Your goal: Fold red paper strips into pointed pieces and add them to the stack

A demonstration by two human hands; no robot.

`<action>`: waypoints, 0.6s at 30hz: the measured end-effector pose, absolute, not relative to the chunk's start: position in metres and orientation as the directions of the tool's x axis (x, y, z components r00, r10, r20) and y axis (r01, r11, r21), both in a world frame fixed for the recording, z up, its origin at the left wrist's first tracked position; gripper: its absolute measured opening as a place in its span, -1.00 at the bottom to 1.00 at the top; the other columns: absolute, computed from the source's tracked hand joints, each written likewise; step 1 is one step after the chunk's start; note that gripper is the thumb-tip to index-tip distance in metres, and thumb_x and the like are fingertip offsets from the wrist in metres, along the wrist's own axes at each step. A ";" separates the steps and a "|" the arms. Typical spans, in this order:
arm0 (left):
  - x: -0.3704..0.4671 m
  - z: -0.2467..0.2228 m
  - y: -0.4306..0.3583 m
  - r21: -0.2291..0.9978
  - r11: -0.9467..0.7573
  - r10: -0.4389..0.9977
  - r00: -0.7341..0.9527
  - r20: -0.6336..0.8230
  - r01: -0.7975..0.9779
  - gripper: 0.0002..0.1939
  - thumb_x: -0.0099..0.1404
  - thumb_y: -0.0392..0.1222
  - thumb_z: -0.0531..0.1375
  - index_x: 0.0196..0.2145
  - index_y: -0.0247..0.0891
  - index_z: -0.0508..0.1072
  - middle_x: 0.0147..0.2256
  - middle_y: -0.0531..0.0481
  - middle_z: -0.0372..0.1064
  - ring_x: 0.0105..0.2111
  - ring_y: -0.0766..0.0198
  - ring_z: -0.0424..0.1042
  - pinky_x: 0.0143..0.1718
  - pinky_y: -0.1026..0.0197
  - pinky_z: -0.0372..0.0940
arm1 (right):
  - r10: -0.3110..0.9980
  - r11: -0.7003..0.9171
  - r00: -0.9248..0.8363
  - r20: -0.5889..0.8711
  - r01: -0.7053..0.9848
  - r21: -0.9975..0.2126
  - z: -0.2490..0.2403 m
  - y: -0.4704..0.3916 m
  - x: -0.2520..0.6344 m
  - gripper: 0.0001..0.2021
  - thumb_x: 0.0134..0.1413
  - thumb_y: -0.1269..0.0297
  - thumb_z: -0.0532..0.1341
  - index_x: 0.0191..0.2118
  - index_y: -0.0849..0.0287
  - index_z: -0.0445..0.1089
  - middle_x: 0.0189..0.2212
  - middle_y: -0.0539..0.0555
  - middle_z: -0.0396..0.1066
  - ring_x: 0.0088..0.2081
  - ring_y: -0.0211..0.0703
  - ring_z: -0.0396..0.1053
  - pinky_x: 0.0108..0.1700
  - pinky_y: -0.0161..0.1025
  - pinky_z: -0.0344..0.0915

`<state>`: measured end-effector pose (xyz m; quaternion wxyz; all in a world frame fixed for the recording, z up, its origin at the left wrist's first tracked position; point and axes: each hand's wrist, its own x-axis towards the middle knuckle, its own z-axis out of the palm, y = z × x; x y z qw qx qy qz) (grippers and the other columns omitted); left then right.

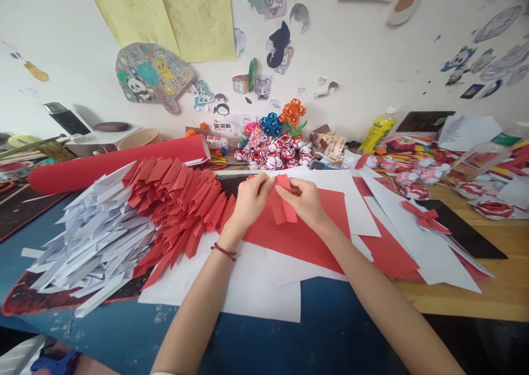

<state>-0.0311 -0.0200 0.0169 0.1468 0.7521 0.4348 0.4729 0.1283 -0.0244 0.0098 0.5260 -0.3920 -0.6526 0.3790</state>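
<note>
A small folded strip of red paper (285, 207) is held up between my two hands, over a larger red sheet (322, 226). My left hand (253, 198) pinches its upper left edge. With thumb and fingers, my right hand (305, 199) grips the strip's upper right side. White sheets (256, 287) lie beneath the red one. To the left is a big heap of folded red pieces (177, 198) beside a heap of folded white pieces (95, 242).
Behind the heaps lies a red roll (115, 162). Red-and-white paper flowers (276, 154) and a yellow bottle (378, 129) stand by the wall. A red folded piece (425, 218) rests on white paper at right. Blue scissors handles (58, 362) show lower left.
</note>
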 end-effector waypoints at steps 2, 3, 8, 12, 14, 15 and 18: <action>-0.033 0.018 -0.019 0.648 -0.592 0.793 0.199 0.576 0.480 -0.76 0.39 -0.09 0.06 -0.39 -0.23 0.37 -0.47 0.06 0.31 -0.49 0.36 0.21 -0.41 0.28 0.07 | 0.915 0.387 -0.171 0.365 0.118 -0.914 0.012 -0.023 0.130 -0.76 0.03 0.12 0.28 -0.46 0.21 0.39 -0.48 0.01 0.39 -0.39 -0.18 0.35 -0.36 -0.28 0.29; -0.034 0.018 -0.018 0.651 -0.596 0.791 0.204 0.577 0.471 -0.79 0.38 -0.10 0.08 -0.35 -0.23 0.40 -0.43 0.05 0.35 -0.46 0.35 0.23 -0.40 0.28 0.09 | 0.917 0.369 -0.205 0.342 0.112 -0.923 0.012 -0.022 0.132 -0.77 0.00 0.12 0.30 -0.43 0.21 0.42 -0.46 0.02 0.41 -0.38 -0.18 0.37 -0.35 -0.28 0.30; -0.039 0.015 -0.011 0.749 -0.540 0.823 0.054 0.566 0.383 -0.83 0.35 -0.11 0.11 -0.32 -0.23 0.41 -0.42 0.03 0.37 -0.43 0.33 0.30 -0.36 0.28 0.15 | 0.937 0.232 -0.284 0.202 0.075 -0.970 0.010 -0.015 0.140 -0.74 -0.16 0.14 0.40 -0.38 0.22 0.48 -0.40 0.04 0.48 -0.37 -0.15 0.41 -0.34 -0.25 0.31; -0.042 0.014 -0.008 0.819 -0.483 0.864 0.019 0.502 0.310 -0.82 0.30 -0.08 0.15 -0.34 -0.26 0.39 -0.41 0.03 0.37 -0.41 0.33 0.32 -0.35 0.29 0.18 | 0.983 0.168 -0.064 0.170 -0.027 -0.985 0.010 -0.007 0.150 -0.69 -0.26 0.13 0.46 -0.38 0.22 0.52 -0.46 0.04 0.48 -0.42 -0.20 0.38 -0.34 -0.26 0.28; -0.042 0.015 -0.010 0.811 -0.459 0.884 0.103 0.455 0.363 -0.80 0.27 -0.08 0.16 -0.39 -0.27 0.39 -0.47 0.07 0.32 -0.45 0.35 0.27 -0.39 0.30 0.14 | 0.984 0.177 0.043 0.173 -0.123 -0.976 0.011 -0.003 0.154 -0.68 -0.27 0.13 0.47 -0.37 0.22 0.52 -0.50 0.02 0.46 -0.48 -0.26 0.33 -0.37 -0.27 0.26; -0.041 0.016 -0.012 0.798 -0.454 0.890 0.165 0.424 0.397 -0.79 0.26 -0.08 0.17 -0.42 -0.28 0.39 -0.51 0.09 0.27 -0.48 0.37 0.23 -0.42 0.31 0.11 | 0.981 0.191 0.076 0.180 -0.170 -0.967 0.011 -0.002 0.155 -0.68 -0.27 0.13 0.47 -0.36 0.22 0.52 -0.50 0.02 0.46 -0.49 -0.28 0.31 -0.37 -0.27 0.26; -0.036 0.018 -0.019 0.771 -0.462 0.879 0.345 0.330 0.439 -0.78 0.26 -0.08 0.16 -0.40 -0.29 0.44 -0.55 0.13 0.21 -0.52 0.39 0.13 -0.47 0.31 0.04 | 0.974 0.224 0.100 0.204 -0.270 -0.936 0.013 -0.001 0.155 -0.65 -0.26 0.15 0.48 -0.29 0.19 0.53 -0.42 0.03 0.49 -0.46 -0.28 0.34 -0.32 -0.26 0.29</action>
